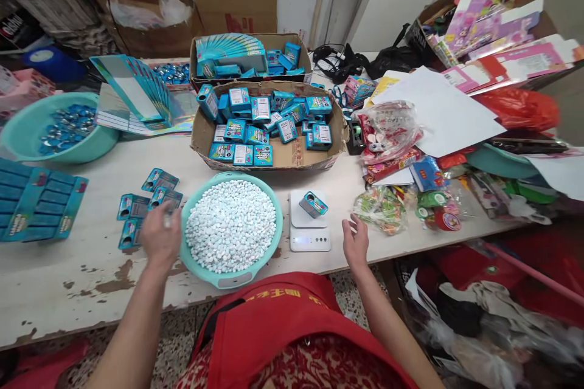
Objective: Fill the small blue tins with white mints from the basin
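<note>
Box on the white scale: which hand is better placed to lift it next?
Right, I'd judge. The right hand is open and close beside the scale holding the blue box. The left hand is farther off, across the basin, by the loose boxes.

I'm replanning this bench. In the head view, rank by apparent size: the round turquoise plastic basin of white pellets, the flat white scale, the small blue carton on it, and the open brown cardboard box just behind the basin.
Largest to smallest:
1. Cardboard box
2. Turquoise basin
3. White scale
4. Blue carton
</note>
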The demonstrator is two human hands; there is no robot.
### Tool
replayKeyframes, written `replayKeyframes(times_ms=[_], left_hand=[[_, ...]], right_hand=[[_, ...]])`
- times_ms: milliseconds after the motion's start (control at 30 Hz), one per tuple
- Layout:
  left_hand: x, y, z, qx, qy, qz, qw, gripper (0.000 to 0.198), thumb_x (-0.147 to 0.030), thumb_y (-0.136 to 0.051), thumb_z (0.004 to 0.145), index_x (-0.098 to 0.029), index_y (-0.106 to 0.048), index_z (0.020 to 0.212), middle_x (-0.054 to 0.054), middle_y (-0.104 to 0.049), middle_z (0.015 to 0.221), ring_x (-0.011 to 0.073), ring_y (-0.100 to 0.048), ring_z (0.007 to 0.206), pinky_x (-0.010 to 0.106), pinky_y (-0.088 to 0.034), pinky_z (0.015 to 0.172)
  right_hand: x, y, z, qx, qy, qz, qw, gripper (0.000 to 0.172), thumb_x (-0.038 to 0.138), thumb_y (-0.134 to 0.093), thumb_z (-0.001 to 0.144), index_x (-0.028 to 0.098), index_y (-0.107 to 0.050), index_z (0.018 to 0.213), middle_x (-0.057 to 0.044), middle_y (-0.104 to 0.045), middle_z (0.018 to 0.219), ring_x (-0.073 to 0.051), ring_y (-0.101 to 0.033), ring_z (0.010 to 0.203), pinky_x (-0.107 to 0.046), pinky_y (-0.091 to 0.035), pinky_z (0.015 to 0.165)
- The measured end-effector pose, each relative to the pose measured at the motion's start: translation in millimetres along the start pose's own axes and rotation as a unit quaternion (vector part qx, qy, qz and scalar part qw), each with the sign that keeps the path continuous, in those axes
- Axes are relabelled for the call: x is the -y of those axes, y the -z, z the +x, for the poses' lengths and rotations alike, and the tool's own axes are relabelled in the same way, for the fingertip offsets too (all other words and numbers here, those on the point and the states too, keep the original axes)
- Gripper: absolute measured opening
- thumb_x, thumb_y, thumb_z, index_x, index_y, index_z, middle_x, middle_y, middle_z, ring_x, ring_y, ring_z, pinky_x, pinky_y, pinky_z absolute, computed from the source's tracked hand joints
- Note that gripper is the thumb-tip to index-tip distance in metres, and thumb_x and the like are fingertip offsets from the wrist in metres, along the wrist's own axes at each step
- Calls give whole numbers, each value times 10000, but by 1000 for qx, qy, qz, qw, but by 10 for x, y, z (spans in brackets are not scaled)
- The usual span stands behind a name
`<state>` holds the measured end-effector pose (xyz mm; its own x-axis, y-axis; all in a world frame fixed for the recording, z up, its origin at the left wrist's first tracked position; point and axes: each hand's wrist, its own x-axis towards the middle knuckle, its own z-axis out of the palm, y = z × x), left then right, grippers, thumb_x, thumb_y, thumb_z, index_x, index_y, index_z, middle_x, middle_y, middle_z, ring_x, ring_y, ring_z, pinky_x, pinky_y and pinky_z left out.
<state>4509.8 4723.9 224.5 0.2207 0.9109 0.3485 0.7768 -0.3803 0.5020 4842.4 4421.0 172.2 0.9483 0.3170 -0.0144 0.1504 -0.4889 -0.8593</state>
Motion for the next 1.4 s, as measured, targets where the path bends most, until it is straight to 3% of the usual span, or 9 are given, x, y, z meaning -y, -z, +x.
replayKeyframes(times_ms=[200, 433, 633, 767, 833, 967, 1033, 1133, 1400], left_hand=[[-992, -670, -208, 276, -238, 14, 931, 364, -397, -468, 891, -176, -569, 1162, 138, -584, 1203, 285, -511, 1126, 407, -392, 947], [-1079, -863, -197, 296, -249, 196, 901, 362, -357, -340, 939, -121, -607, 1004, 167, -605, 992, 305, -541, 997, 394, -409, 808], [-1069, -876, -127, 283, -112, 132, 943, 284, -335, -396, 901, -160, -615, 858, 111, -637, 842, 238, -585, 794, 290, -375, 629], [-1081, -774, -38, 189, 101, -146, 966, 242, -337, -507, 803, -186, -527, 614, 8, -483, 553, 138, -460, 550, 230, -330, 535], [-1073, -693, 31, 167, 242, -350, 889, 237, -337, -521, 763, -183, -486, 586, -18, -420, 510, 98, -372, 458, 200, -268, 443], [-1005, -560, 154, 181, 429, -604, 647, 97, -261, -513, 695, -165, -519, 691, 5, -510, 578, 75, -380, 408, 160, -205, 353], [-965, -531, 185, 177, 465, -637, 589, 88, -247, -508, 711, -161, -507, 694, 14, -528, 596, 71, -397, 409, 145, -224, 341], [-947, -517, 197, 181, 491, -642, 560, 128, -219, -489, 770, -164, -465, 657, 8, -506, 585, 60, -382, 398, 135, -239, 330], [-1049, -549, 212, 188, 527, -619, 550, 203, -194, -412, 854, -161, -456, 660, 10, -479, 593, 65, -382, 404, 134, -253, 322]], right_hand=[[-204, 207, -208, -20, -35, -16, 999, 534, 561, -545, 740, 134, -577, 1059, -171, -558, 1119, -254, -581, 960, -419, -517, 787], [-315, 287, -356, -33, -59, -14, 998, 519, 538, -577, 696, 128, -606, 1012, -156, -577, 1047, -254, -589, 922, -432, -532, 775], [-296, 169, -272, -10, -56, -1, 998, 473, 512, -576, 697, 129, -629, 969, -145, -607, 990, -246, -595, 897, -425, -535, 766], [-201, 34, -121, 7, -37, 12, 999, 449, 509, -580, 709, 145, -635, 966, -131, -616, 993, -230, -595, 890, -410, -531, 773], [-153, -35, -71, 13, -27, 15, 999, 447, 508, -576, 717, 144, -634, 971, -130, -615, 999, -225, -594, 887, -407, -530, 774], [-98, -161, -55, 23, -8, 15, 1000, 433, 493, -538, 749, 141, -631, 984, -133, -624, 996, -219, -600, 881, -390, -535, 752], [-110, -206, -48, 23, 0, 11, 1000, 424, 478, -514, 766, 141, -625, 998, -137, -631, 1007, -215, -605, 885, -380, -534, 748], [-182, -228, 41, 13, 5, 1, 1000, 422, 458, -487, 776, 135, -613, 1017, -150, -632, 1039, -217, -607, 902, -383, -526, 765], [-474, -19, 692, -31, -45, -55, 997, 490, 436, -599, 653, 98, -606, 1007, -186, -605, 1067, -299, -531, 1048, -483, -422, 928]])
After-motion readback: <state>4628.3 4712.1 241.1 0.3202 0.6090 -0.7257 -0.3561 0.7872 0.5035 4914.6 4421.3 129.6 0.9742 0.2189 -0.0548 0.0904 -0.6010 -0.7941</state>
